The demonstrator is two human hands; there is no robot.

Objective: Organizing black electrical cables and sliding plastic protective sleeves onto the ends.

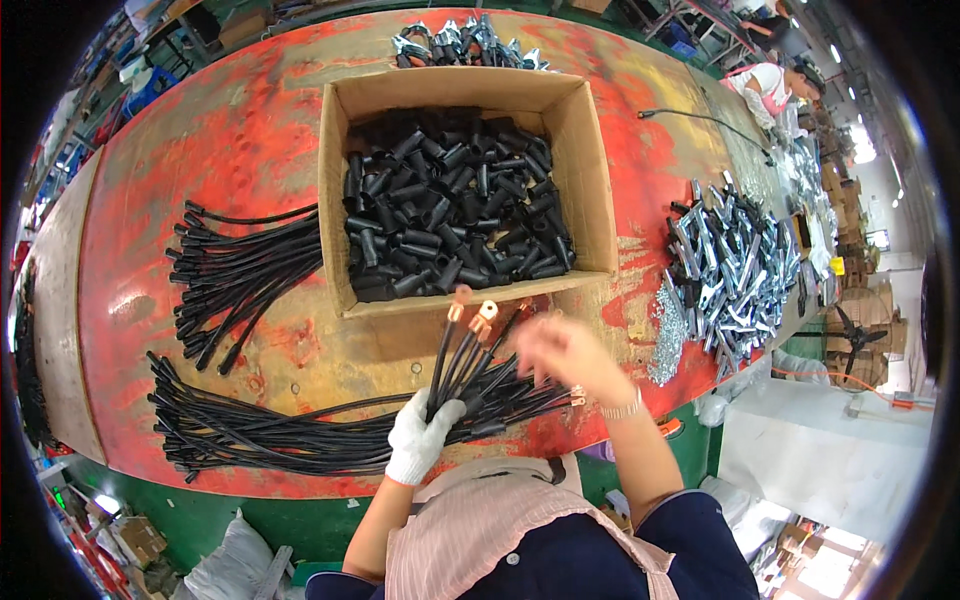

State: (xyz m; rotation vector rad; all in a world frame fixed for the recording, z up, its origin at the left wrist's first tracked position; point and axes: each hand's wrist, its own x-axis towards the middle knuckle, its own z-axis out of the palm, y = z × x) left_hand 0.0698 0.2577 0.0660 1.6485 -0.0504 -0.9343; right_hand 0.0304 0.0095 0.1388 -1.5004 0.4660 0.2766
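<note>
My left hand (422,438), in a white glove, is closed around several black cables (443,362) near the table's front edge. Their ends fan upward and carry copper lugs (482,322). Just right of these lugs is my bare right hand (562,352), smeared by motion, so I cannot tell whether its fingers hold anything. Below and around both hands lies a long bundle of black cables (280,430), some with copper lugs at the right end. Behind the lugs stands an open cardboard box (605,190) full of short black tubular sleeves (440,215).
A second bundle of black cables (245,265) lies left of the box. Metal clamps (735,265) are heaped at the right, beside small silvery parts (667,335). More clamps (465,45) lie behind the box. A co-worker (770,90) is at the far right, near a loose cable (700,117).
</note>
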